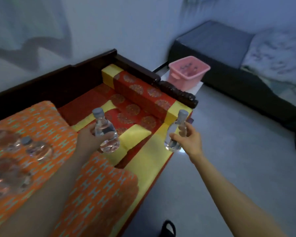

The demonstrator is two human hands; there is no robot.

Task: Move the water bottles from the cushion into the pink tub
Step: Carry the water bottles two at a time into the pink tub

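Observation:
My left hand [89, 135] grips a clear water bottle [105, 132] with a grey cap, held upright above the sofa seat. A second clear bottle [176, 132] stands upright in my right hand [188, 139], out over the sofa's right edge. Several more bottles [36, 147] lie on the orange patterned cushion [96, 185] at the left. The pink tub [189, 72] stands beyond the sofa's armrest on a low white stand, with something blurred inside it.
The sofa has a dark wooden frame [135, 65] and a red and yellow bolster [143, 94] between my hands and the tub. Grey floor [229, 151] lies to the right. A dark bed [229, 48] with a pale blanket stands behind the tub.

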